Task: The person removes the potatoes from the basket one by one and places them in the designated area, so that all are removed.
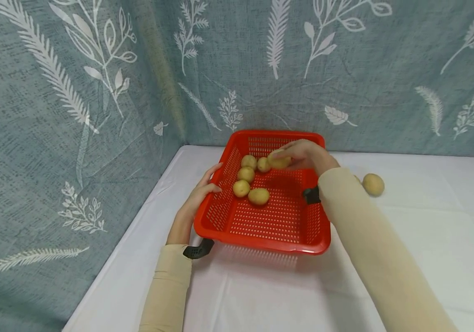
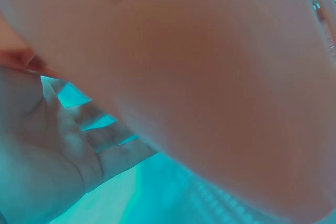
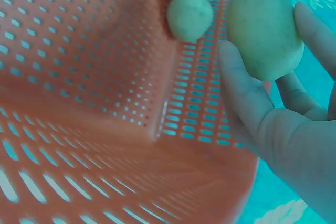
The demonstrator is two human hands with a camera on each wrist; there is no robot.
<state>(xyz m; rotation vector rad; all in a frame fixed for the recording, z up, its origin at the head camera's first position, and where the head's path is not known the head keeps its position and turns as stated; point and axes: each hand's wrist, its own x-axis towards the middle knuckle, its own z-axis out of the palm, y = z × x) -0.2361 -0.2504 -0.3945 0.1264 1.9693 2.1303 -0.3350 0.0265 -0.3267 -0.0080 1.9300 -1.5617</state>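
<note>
The right hand (image 1: 305,154) pinches a potato (image 1: 279,159) between thumb and fingertips, above the inside of a red basket (image 1: 261,246), towards 12 o'clock from its centre. In the right wrist view the thumb lies along one side of the potato and fingers reach round the other. Whether this potato touches the one just beside it at 9 o'clock, I cannot tell.

The left hand (image 1: 197,196) grips the basket's rim at 9 o'clock, thumb over the top edge and the other fingers along the outside; the left wrist view shows those fingers nearly straight.

Five more potatoes (image 1: 246,174) lie in the basket: four make a curve from 9 o'clock round to 12, and one sits close to the centre. Outside, well apart at 3 o'clock, a loose potato (image 1: 373,184) rests on a white tablecloth (image 1: 428,240), with another potato (image 1: 357,179) mostly hidden behind the beige right sleeve (image 1: 369,249). A leaf-patterned curtain (image 1: 237,64) hangs from 9 o'clock round past 12.
</note>
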